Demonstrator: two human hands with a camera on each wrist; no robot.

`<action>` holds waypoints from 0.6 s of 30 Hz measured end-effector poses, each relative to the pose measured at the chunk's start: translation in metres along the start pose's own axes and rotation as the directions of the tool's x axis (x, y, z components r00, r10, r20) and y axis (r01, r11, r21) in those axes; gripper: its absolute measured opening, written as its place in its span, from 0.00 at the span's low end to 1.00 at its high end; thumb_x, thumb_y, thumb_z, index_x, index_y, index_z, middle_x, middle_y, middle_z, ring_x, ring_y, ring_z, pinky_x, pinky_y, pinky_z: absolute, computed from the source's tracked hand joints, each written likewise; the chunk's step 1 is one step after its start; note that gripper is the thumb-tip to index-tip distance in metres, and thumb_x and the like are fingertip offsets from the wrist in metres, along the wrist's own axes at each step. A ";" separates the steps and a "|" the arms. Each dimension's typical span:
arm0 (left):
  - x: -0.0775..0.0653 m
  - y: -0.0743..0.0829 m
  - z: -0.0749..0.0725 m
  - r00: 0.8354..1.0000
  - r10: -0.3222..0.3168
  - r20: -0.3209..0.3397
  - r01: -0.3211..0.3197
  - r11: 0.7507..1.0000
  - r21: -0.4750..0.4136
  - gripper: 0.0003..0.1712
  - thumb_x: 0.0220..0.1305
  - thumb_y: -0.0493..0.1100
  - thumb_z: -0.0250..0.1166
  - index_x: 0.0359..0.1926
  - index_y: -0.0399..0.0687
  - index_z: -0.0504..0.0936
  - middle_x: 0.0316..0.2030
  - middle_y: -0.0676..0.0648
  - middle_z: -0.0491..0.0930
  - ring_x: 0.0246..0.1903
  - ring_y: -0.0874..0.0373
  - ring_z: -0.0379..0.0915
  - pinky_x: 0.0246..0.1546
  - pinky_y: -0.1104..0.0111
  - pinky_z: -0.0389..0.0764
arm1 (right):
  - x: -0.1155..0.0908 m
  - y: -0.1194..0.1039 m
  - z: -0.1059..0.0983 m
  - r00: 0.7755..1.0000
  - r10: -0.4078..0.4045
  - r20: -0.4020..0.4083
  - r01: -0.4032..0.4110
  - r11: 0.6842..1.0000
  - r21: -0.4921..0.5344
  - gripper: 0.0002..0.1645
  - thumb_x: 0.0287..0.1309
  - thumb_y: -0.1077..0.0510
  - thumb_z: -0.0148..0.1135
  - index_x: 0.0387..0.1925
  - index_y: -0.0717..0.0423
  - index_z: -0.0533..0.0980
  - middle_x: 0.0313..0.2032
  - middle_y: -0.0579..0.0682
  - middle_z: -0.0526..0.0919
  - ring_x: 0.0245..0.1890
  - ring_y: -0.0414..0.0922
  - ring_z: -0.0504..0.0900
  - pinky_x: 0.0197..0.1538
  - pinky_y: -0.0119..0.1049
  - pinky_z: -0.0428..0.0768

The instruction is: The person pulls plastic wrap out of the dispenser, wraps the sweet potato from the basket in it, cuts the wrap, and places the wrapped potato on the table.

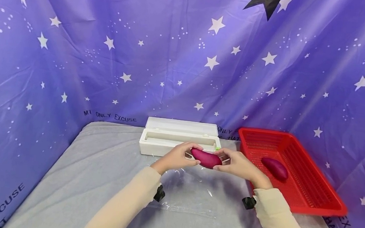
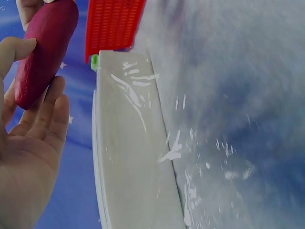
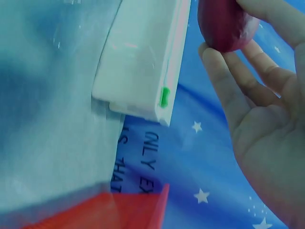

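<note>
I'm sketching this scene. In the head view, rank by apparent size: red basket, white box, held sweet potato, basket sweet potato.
1. Red basket
2. White box
3. Held sweet potato and basket sweet potato: too alike to rank.

Head view above hands, wrist close-ups

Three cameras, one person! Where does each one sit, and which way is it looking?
Head: worn on the head, facing forward and down at the table; shows both sleeves, left hand and right hand holding a purple sweet potato.
Left wrist: worn there, facing the left hand's work and the white box; shows that hand and a bit of the right.
Right wrist: worn there, facing the right hand's work; shows only that hand.
Shared by both wrist views: sweet potato, white box, red basket.
</note>
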State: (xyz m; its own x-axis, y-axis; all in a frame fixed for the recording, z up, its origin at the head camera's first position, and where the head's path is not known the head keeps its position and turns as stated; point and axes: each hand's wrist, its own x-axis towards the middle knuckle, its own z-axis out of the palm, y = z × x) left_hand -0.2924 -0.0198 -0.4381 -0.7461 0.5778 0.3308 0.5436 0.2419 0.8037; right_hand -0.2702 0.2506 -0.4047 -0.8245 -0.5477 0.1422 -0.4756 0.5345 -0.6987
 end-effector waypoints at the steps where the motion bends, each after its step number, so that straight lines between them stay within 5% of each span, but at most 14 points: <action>1: -0.003 -0.001 -0.002 1.000 0.001 0.000 -0.001 1.000 0.011 0.27 0.60 0.40 0.73 0.60 0.42 0.78 0.52 0.47 0.79 0.46 0.55 0.80 0.50 0.59 0.82 | 0.001 -0.001 0.002 1.000 -0.012 -0.001 0.012 1.000 0.008 0.28 0.54 0.55 0.76 0.54 0.59 0.77 0.42 0.50 0.85 0.44 0.47 0.84 0.48 0.46 0.84; 12: -0.033 -0.010 -0.019 0.999 -0.022 -0.040 0.024 0.999 0.041 0.26 0.59 0.42 0.76 0.58 0.48 0.81 0.49 0.52 0.81 0.46 0.60 0.79 0.49 0.65 0.81 | 0.012 -0.013 0.033 0.997 -0.071 -0.016 0.071 0.997 0.016 0.25 0.56 0.57 0.74 0.54 0.59 0.78 0.43 0.49 0.85 0.45 0.46 0.84 0.48 0.45 0.83; 18: -0.049 -0.014 -0.025 0.999 -0.031 -0.017 0.032 0.998 0.050 0.26 0.59 0.44 0.76 0.58 0.46 0.81 0.50 0.53 0.81 0.48 0.58 0.78 0.51 0.58 0.81 | 0.014 -0.019 0.047 0.997 -0.079 0.001 0.079 0.997 0.005 0.25 0.55 0.57 0.75 0.53 0.61 0.79 0.45 0.50 0.85 0.45 0.47 0.84 0.49 0.50 0.82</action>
State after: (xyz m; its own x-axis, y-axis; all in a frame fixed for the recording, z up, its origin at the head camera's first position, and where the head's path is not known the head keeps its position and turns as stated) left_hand -0.2732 -0.0707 -0.4529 -0.7692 0.5566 0.3139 0.5381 0.2991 0.7880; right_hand -0.2584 0.2026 -0.4226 -0.7841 -0.5887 0.1967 -0.5379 0.4864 -0.6885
